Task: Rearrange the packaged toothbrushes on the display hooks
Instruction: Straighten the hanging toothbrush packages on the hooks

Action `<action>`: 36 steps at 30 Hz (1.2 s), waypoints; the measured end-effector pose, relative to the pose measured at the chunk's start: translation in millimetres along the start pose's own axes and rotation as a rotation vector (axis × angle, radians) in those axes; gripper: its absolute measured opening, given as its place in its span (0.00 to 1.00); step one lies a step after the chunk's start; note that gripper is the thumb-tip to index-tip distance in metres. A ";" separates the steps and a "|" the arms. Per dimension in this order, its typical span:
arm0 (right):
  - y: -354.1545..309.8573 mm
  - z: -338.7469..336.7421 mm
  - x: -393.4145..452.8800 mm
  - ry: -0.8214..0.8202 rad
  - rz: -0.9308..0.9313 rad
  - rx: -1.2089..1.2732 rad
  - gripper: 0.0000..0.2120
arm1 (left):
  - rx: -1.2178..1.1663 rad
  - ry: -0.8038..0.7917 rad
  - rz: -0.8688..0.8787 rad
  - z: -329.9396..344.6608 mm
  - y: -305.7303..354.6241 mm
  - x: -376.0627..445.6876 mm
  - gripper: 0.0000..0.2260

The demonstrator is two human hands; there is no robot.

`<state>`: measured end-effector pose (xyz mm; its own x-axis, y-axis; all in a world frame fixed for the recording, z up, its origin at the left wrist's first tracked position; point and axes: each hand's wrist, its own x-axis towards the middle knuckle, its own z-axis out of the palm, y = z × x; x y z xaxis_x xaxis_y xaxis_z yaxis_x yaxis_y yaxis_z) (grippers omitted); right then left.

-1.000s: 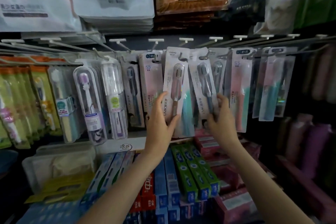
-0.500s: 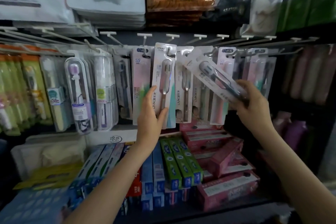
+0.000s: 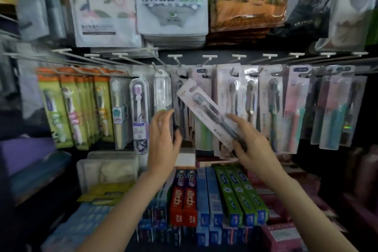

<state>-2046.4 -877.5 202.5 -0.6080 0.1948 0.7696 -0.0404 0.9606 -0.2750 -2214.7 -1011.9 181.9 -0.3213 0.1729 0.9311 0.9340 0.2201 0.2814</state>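
A row of packaged toothbrushes hangs from white display hooks across the middle of the rack. My right hand grips one white toothbrush pack by its lower end. That pack is off the hooks and tilts up to the left, with a dark-handled brush inside. Just left of it, my left hand is raised with relaxed fingers and holds nothing. It hovers in front of the hanging dark-brush packs. The picture is blurred by motion.
Bagged bath towels hang above the hooks. Toothpaste boxes in red, blue and green lie on the shelf below my arms. Green-carded children's brushes fill the left hooks, pink and teal packs the right ones.
My right hand has carried the loose pack leftward across the row. My left hand has let go of the hanging pack it held and now hovers free. The camera has shifted left.
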 end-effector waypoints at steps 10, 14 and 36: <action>-38.1 56.9 36.7 0.061 0.118 -0.337 0.32 | 0.106 -0.119 -0.101 -11.1 -36.5 29.4 0.33; -37.1 47.5 34.2 0.061 0.140 -0.363 0.31 | 0.188 -0.157 -0.132 2.5 -42.8 28.5 0.37; -50.6 100.2 58.7 0.267 0.159 -0.447 0.38 | 0.200 -0.224 -0.157 4.2 -49.3 18.3 0.38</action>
<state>-2159.5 -934.6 203.9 -0.3540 0.3319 0.8743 0.4121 0.8946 -0.1728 -2267.3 -1015.6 184.1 -0.5058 0.3240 0.7995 0.8285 0.4405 0.3457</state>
